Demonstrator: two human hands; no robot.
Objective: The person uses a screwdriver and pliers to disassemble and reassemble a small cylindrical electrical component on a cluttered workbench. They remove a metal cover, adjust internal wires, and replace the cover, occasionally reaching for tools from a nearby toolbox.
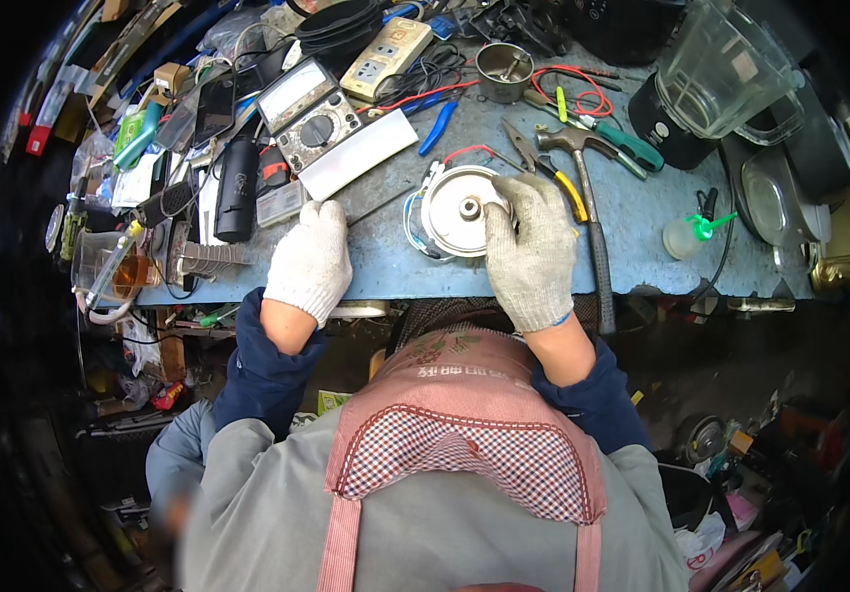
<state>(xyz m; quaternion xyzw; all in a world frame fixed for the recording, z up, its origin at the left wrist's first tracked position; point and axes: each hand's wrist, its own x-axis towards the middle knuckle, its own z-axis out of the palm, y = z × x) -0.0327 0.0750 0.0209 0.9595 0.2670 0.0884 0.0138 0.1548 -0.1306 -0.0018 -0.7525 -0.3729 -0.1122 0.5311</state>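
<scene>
Both my hands wear whitish knit gloves. My right hand (pixel 534 252) grips the right edge of a round, pale metal part (pixel 448 229), thumb on its face and fingers round its rim. This part has a hub in its middle, with red, blue and white wires at its left side. To the left, my left hand (pixel 309 261) rests at the bench's front, fingers closed. A thin dark metal shaft (pixel 382 206) runs out from its fingertips toward the round part; the glove hides its other end. Pliers (pixel 547 173) and a hammer (pixel 591 187) lie just right of the round part.
An analog multimeter (pixel 316 128) and a white box (pixel 358 155) lie beyond my left hand. A metal cup (pixel 504 74), a green-handled screwdriver (pixel 627 146), a small oil bottle (pixel 683 237) and a blender (pixel 716 79) stand or lie farther right. Clutter crowds the bench's left (pixel 149 286).
</scene>
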